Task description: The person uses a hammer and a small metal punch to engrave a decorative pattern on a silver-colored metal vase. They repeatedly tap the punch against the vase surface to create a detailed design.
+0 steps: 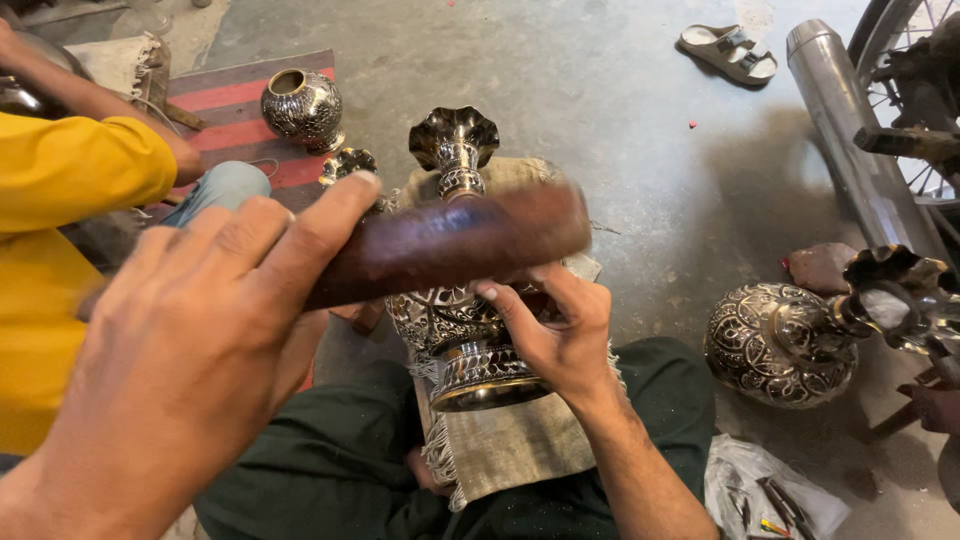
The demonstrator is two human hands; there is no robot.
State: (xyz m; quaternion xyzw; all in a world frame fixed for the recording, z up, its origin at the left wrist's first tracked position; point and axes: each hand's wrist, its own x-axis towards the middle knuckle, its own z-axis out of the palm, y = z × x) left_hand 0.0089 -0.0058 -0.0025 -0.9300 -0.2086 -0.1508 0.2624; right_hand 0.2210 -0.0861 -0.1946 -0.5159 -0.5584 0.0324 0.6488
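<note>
Left hand (190,370) grips blurred, seemingly wooden bar (450,245); right hand (555,335) steadies vase (465,300).

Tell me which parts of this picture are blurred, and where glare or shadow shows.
In the head view, the left hand and the brown wooden tool it holds are blurred; the engraved metal vase under the right hand is sharp, with bright glare on its base; a soft shadow falls across the concrete floor beside the exhaust pipe.

The left hand (190,350) is raised close to the camera, fingers stretched forward and wrapped in a grip. Below and beyond it, the right hand (555,335) curls, fingers bent.
</note>
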